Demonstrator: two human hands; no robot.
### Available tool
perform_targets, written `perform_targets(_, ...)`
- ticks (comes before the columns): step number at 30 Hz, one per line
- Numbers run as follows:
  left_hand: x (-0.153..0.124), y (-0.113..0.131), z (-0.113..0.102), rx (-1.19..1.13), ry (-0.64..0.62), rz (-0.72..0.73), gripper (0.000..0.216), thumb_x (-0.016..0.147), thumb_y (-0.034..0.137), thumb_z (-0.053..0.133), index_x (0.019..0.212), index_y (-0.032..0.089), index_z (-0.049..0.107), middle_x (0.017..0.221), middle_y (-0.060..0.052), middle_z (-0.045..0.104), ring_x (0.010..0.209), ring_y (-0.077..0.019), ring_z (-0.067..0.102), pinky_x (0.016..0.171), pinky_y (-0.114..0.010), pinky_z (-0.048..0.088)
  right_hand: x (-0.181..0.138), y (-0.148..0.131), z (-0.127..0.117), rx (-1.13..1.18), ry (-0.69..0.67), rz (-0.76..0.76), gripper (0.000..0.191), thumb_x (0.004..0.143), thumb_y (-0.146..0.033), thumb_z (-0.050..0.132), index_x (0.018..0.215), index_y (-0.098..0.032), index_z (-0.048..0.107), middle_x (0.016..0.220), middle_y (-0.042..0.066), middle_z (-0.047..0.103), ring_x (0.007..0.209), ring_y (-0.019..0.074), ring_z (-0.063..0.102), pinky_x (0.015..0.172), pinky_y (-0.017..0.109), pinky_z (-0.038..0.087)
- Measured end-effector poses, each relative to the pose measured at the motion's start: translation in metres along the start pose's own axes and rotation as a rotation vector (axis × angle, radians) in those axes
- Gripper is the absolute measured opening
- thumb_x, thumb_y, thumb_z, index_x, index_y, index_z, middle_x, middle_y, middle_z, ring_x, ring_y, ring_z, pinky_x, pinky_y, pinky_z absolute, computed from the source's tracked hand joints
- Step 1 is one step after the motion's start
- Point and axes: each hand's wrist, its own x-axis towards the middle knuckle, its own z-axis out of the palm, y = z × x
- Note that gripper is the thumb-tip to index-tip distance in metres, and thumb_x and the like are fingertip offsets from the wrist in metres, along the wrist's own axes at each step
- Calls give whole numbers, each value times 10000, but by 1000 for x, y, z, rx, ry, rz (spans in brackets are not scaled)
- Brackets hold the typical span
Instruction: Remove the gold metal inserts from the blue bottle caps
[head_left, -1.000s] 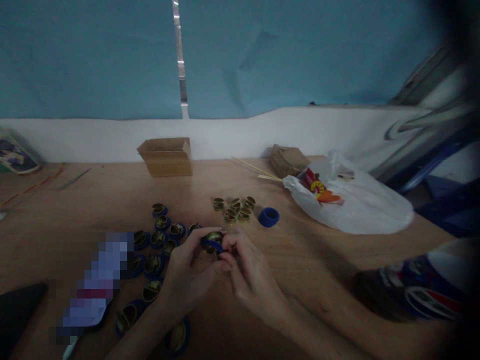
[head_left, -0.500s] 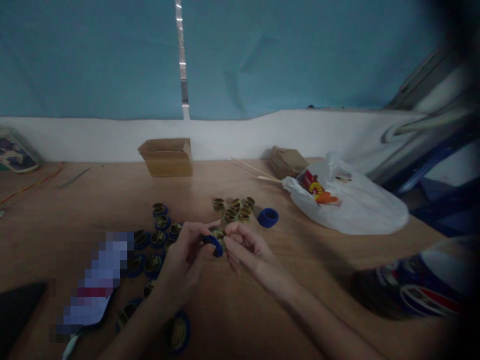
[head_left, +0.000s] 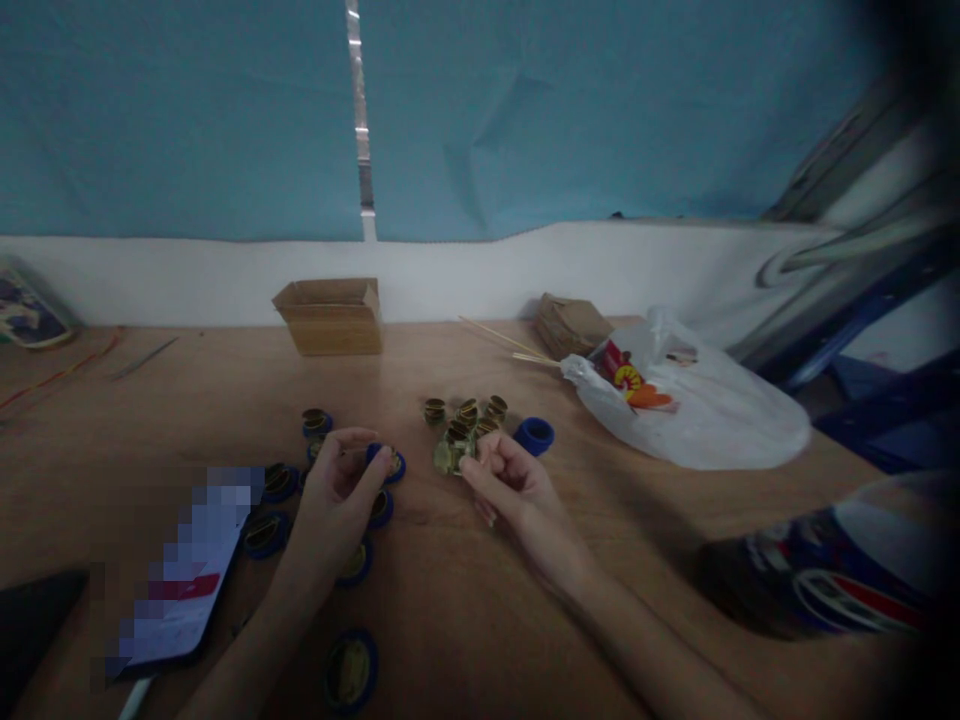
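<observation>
My left hand [head_left: 341, 485] pinches a blue ring with a gold-coloured insert [head_left: 388, 462] between thumb and fingers. More blue rings with gold inserts [head_left: 351, 672] lie under and around that hand, some partly hidden by it. To the right, my right hand [head_left: 514, 485] has its thumb and fingertips closed on a pale gold, shiny round piece [head_left: 451, 457]; its exact kind is unclear. Just beyond it is a small cluster of loose gold round pieces [head_left: 467, 410]. A blue ring stack [head_left: 535, 435] stands right of this cluster, near my right fingers.
A phone [head_left: 187, 590] with a cable lies at the left. Against the wall stand an open cardboard box [head_left: 334, 320] and a brown package [head_left: 574, 323]. Thin sticks [head_left: 510, 340] and a white plastic bag [head_left: 720, 410] lie at the right, with a large drink bottle [head_left: 817, 580] nearer me.
My hands have moved apart. The left has gone left with the blue ring and its gold insert; the right has shifted slightly right and now holds a pale gold piece near the cluster.
</observation>
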Motion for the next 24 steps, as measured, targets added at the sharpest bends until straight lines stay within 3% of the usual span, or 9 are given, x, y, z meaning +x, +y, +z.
perform_targets(3, -5, -2, 4, 129, -232, 99, 167, 862, 350, 573, 877, 197, 638, 824, -18, 687, 811, -187, 638, 696, -268, 458, -5, 1, 4, -196, 4, -155, 324, 779, -284, 690, 681, -223, 387, 606, -87, 305, 516, 84, 298, 487, 226, 258)
perform_targets(5, -11, -2, 7, 229, -311, 154, 186, 888, 332, 527, 868, 206, 662, 810, -16, 677, 794, -198, 625, 681, -276, 442, -9, 3, 7, -333, -37, -228, 318, 781, -248, 676, 672, -226, 378, 603, -84, 308, 529, 92, 310, 501, 234, 269)
perform_targets(10, -18, 1, 10, 403, -365, 258, 189, 906, 276, 492, 793, 192, 617, 748, -8, 630, 716, -181, 578, 640, -266, 393, -17, 5, 7, -605, -199, -278, 322, 795, -174, 639, 666, -227, 349, 595, -81, 336, 511, 89, 323, 487, 236, 254)
perform_targets(15, -17, 4, 7, 363, -407, 201, 260, 952, 295, 412, 763, 188, 555, 713, 15, 582, 679, -149, 542, 612, -241, 384, -14, 1, 2, -590, -259, -244, 221, 873, -274, 593, 724, -217, 441, 620, -70, 360, 544, 94, 360, 499, 229, 284)
perform_targets(20, -18, 5, 7, 396, -393, 213, 224, 949, 327, 426, 862, 190, 580, 778, 0, 606, 755, -171, 573, 659, -259, 409, -10, -3, -3, -590, -265, -162, 156, 932, -321, 503, 851, -207, 571, 574, -74, 368, 509, 90, 364, 467, 223, 270)
perform_targets(24, -20, 4, 9, 482, -379, 250, 197, 931, 313, 446, 910, 178, 589, 813, -27, 630, 777, -194, 589, 703, -303, 424, -9, -6, -4, -619, -278, -132, 249, 930, -286, 475, 700, -191, 492, 584, -62, 396, 520, 83, 375, 459, 211, 273)
